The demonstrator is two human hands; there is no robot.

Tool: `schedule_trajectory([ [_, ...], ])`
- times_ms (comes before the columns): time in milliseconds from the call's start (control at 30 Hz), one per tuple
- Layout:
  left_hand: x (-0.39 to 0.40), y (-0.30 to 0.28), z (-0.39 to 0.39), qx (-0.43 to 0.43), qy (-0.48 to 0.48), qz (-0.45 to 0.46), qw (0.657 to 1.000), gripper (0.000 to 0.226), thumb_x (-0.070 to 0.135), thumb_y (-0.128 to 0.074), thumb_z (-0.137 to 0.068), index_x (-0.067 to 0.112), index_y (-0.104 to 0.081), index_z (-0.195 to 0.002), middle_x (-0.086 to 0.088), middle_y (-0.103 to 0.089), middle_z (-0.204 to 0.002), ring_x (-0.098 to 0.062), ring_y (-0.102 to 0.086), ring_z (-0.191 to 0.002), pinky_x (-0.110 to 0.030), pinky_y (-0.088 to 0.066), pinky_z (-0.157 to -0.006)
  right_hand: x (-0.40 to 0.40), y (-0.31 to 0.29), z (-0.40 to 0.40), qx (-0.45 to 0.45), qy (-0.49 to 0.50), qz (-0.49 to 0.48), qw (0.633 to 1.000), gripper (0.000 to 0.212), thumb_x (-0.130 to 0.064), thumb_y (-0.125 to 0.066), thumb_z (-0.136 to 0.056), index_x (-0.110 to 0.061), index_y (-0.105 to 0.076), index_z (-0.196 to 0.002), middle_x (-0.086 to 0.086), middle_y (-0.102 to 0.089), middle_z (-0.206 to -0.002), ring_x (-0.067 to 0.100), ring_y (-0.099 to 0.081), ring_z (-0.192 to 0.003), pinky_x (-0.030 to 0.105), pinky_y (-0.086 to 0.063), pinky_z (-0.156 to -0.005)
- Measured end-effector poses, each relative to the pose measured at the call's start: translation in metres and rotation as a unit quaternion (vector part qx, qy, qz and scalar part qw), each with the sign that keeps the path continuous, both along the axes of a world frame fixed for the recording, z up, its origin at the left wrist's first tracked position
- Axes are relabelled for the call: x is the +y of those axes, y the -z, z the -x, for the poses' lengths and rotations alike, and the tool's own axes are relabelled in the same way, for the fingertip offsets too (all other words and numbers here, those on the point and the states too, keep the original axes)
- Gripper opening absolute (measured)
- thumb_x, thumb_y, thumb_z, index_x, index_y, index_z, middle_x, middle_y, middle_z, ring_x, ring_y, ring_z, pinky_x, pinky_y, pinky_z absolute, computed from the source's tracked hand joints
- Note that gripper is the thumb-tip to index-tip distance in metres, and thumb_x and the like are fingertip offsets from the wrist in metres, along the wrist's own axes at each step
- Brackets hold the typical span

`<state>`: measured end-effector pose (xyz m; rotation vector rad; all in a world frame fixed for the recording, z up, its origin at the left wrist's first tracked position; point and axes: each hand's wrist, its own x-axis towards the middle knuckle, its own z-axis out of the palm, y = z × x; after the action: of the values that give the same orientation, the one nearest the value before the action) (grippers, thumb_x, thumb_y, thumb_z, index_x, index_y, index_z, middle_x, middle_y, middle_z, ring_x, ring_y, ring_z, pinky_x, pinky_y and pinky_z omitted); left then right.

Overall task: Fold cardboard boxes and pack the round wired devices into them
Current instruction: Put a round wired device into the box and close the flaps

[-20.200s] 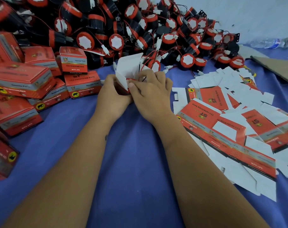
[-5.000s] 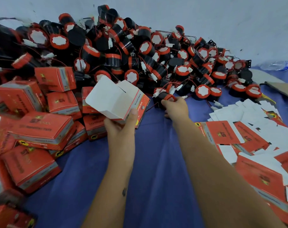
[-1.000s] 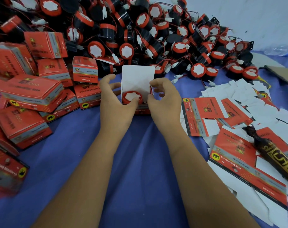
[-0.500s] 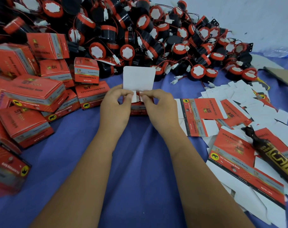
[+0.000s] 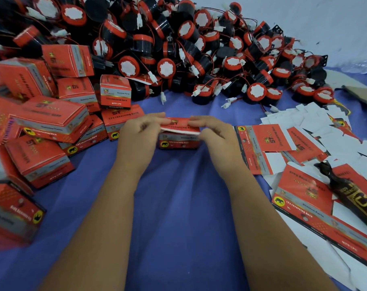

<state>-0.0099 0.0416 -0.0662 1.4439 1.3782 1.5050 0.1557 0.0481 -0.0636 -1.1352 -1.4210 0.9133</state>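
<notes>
Your two forearms reach forward over the blue cloth (image 5: 178, 206) and meet at one red box (image 5: 179, 141) standing on it in the middle of the view. Your left hand (image 5: 139, 135) grips the left end of the box, fingers curled over the top flap (image 5: 179, 126) and thumb near the side. Your right hand (image 5: 215, 133) grips the right end the same way, fingers curled onto the flap from the right. The flap is folded down almost flat; a thin white edge shows beneath it along the front, so it is not fully tucked. The contents of the box are hidden. To your right, touching nothing you hold, flat blanks (image 5: 264, 143) lie spread on the cloth, some printed side up and some white side up, and a dark wrapped packet (image 5: 350, 192) rests on the nearest ones. To your left, closed boxes (image 5: 50, 122) lie stacked and tumbled, the nearest of them just beside your left hand. Beyond the box, a large heap of devices (image 5: 178, 49), black bodies with red rims, white faces, red wires and white plugs, runs across the far side of the cloth. At far right a brown cardboard sheet (image 5: 363, 95) lies near the heap, with a clear bottle (image 5: 361, 67) behind it.
</notes>
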Motion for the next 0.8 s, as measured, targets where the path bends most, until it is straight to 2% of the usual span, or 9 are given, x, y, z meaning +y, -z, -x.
schedule_trajectory([
  [67, -0.003, -0.001, 0.009, 0.009, 0.053, 0.016, 0.998, 0.022, 0.02, -0.059, -0.088, 0.032, -0.075, -0.096, 0.017, -0.066, -0.123, 0.012, -0.056, -0.111, -0.005, -0.044, -0.084, -0.001, -0.001, -0.003, 0.014, -0.025, 0.007, 1.0, 0.02, -0.005, -0.059, -0.085, -0.006, -0.073, -0.1, 0.002, -0.066, -0.12, 0.009, -0.059, -0.114, 0.026, -0.049, -0.095],
  [167, -0.004, 0.002, 0.022, 0.139, 0.079, 0.019, 0.987, 0.033, 0.014, -0.073, -0.087, 0.029, -0.071, -0.117, 0.021, -0.059, -0.134, 0.015, -0.048, -0.12, -0.004, -0.038, -0.096, 0.0, 0.001, -0.007, -0.088, -0.024, -0.021, 0.996, 0.023, -0.006, -0.068, -0.087, -0.012, -0.072, -0.109, -0.004, -0.064, -0.123, 0.003, -0.056, -0.117, 0.029, -0.045, -0.104],
  [267, -0.002, 0.002, 0.026, 0.159, 0.078, 0.02, 0.984, 0.038, 0.016, -0.076, -0.085, 0.03, -0.069, -0.12, 0.024, -0.058, -0.13, 0.009, -0.048, -0.125, -0.01, -0.034, -0.104, 0.001, 0.002, -0.01, -0.131, -0.038, -0.042, 0.99, 0.032, -0.011, -0.075, -0.083, -0.018, -0.071, -0.113, -0.007, -0.063, -0.124, 0.0, -0.055, -0.119, 0.026, -0.041, -0.107],
  [367, 0.001, 0.005, 0.023, 0.174, 0.062, 0.003, 0.983, 0.036, 0.016, -0.074, -0.086, 0.028, -0.069, -0.12, 0.025, -0.057, -0.127, 0.004, -0.05, -0.126, -0.006, -0.034, -0.101, 0.003, 0.004, -0.01, -0.163, -0.03, -0.067, 0.984, 0.036, -0.014, -0.079, -0.08, -0.021, -0.071, -0.114, -0.011, -0.063, -0.119, -0.002, -0.054, -0.117, 0.023, -0.04, -0.105],
  [433, 0.002, 0.006, 0.021, 0.163, 0.056, -0.004, 0.985, 0.033, 0.016, -0.072, -0.088, 0.03, -0.068, -0.117, 0.025, -0.058, -0.126, 0.003, -0.053, -0.123, -0.01, -0.038, -0.101, 0.004, 0.004, -0.007, -0.191, -0.009, -0.095, 0.977, 0.033, -0.016, -0.077, -0.082, -0.019, -0.071, -0.114, -0.01, -0.064, -0.115, 0.002, -0.056, -0.112, 0.024, -0.042, -0.102],
  [500, 0.002, 0.006, 0.02, 0.139, 0.061, -0.005, 0.988, 0.029, 0.016, -0.07, -0.091, 0.037, -0.067, -0.111, 0.023, -0.061, -0.125, 0.005, -0.055, -0.12, -0.016, -0.042, -0.101, 0.004, 0.002, -0.004, -0.225, 0.013, -0.124, 0.966, 0.028, -0.02, -0.075, -0.084, -0.019, -0.071, -0.112, -0.007, -0.066, -0.111, 0.008, -0.058, -0.107, 0.031, -0.043, -0.1],
  [600, 0.002, 0.004, 0.018, 0.093, 0.075, -0.013, 0.993, 0.027, 0.014, -0.066, -0.093, 0.039, -0.067, -0.105, 0.018, -0.064, -0.122, 0.01, -0.058, -0.113, -0.008, -0.046, -0.09, 0.004, 0.0, -0.001, -0.257, 0.039, -0.156, 0.953, 0.022, -0.024, -0.072, -0.086, -0.02, -0.072, -0.108, -0.008, -0.068, -0.106, 0.013, -0.057, -0.102, 0.038, -0.042, -0.097],
  [700, 0.001, 0.001, 0.016, 0.047, 0.087, -0.022, 0.995, 0.024, 0.009, -0.064, -0.093, 0.032, -0.069, -0.101, 0.015, -0.066, -0.118, 0.008, -0.062, -0.108, -0.008, -0.049, -0.083, 0.005, -0.001, 0.0, -0.245, 0.043, -0.156, 0.956, 0.018, -0.023, -0.071, -0.087, -0.019, -0.071, -0.105, -0.008, -0.067, -0.103, 0.013, -0.056, -0.101, 0.037, -0.042, -0.096],
  [800, 0.001, 0.001, 0.014, 0.024, 0.087, -0.037, 0.995, 0.022, 0.005, -0.064, -0.093, 0.027, -0.069, -0.096, 0.013, -0.068, -0.114, 0.005, -0.063, -0.11, -0.014, -0.051, -0.086, 0.005, -0.001, 0.001, -0.214, 0.026, -0.136, 0.967, 0.015, -0.018, -0.068, -0.088, -0.024, -0.068, -0.102, -0.012, -0.066, -0.103, 0.01, -0.054, -0.1, 0.03, -0.043, -0.091],
])
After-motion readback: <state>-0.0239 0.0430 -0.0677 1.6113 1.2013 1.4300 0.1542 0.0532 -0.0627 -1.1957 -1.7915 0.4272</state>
